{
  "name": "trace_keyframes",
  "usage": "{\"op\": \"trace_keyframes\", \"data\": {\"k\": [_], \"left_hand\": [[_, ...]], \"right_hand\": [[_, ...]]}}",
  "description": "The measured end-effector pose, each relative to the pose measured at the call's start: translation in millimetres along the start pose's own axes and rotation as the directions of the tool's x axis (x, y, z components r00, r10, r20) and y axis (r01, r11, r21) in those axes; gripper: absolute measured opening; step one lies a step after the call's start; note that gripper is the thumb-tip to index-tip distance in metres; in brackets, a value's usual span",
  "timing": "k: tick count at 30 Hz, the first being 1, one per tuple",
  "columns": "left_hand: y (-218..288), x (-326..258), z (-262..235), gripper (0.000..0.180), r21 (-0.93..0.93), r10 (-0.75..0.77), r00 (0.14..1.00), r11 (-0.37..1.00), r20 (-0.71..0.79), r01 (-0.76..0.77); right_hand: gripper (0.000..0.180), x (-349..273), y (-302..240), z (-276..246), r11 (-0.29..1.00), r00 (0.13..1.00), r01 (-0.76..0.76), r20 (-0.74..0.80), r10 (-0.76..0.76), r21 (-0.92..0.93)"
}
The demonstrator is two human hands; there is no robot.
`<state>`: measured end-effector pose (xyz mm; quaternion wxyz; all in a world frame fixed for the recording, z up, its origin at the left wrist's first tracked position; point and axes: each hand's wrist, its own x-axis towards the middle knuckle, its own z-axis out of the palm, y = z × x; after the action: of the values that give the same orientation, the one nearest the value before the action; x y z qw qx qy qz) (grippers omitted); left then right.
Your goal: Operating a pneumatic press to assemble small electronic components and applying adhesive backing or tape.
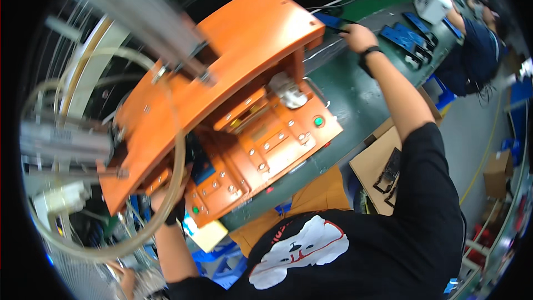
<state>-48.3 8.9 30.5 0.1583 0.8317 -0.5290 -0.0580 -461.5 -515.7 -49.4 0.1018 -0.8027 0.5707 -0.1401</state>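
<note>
An orange press-like machine [261,39] stands on the green bench in front of me, with metal cylinders [139,16] mounted on it. Beyond its right side, my right hand [358,39] is closed on a flat blue-and-black part [332,21]. My left hand [165,197] is at the machine's left opening, partly covered by a clear hose [176,180]; its fingers are hidden. Close to that hand, a blue piece [204,171] lies in the opening. A crumpled white cloth [288,91] is tucked under the orange top. Green buttons [318,121] sit on the front corners of the base.
More blue parts [402,36] with black ends lie on the bench at the right, near a white box-shaped device [433,1]. Another person [472,50] works at the far right. Cardboard holding a black part [388,172] is beside my right arm. Blue bins [225,266] sit below left.
</note>
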Motion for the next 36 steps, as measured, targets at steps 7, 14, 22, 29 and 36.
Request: {"op": "trace_keyframes", "data": {"k": [7, 14, 22, 29, 36], "left_hand": [[40, -62, -19, 0.048, -0.262, -0.010, 0.998, 0.965, -0.070, -0.008], [91, -103, -22, 0.037, -0.453, -0.184, 0.982, 0.879, -0.037, 0.147], [48, -132, -3, 0.035, -0.390, -0.178, 0.970, 0.915, -0.166, 0.101], [82, -141, 5, 0.029, -0.387, -0.142, 0.960, 0.921, -0.243, 0.038], [130, -128, 18, 0.040, -0.435, 0.499, 0.830, 0.708, -0.250, -0.556]], "right_hand": [[0.031, 64, -82, 65, 0.993, 0.994, 0.109, 0.027, -0.107, -0.056], [0.039, 124, -52, 53, 0.998, 0.958, 0.016, -0.287, 0.003, 0.064], [0.081, 172, 1, 61, 0.974, 0.974, -0.223, -0.037, 0.224, 0.047], [0.036, -6, 2, -23, 0.133, 0.890, -0.444, 0.454, -0.049, 0.886], [0.055, -347, 40, -61, -0.376, 0.866, -0.450, 0.294, -0.405, 0.810]]}}
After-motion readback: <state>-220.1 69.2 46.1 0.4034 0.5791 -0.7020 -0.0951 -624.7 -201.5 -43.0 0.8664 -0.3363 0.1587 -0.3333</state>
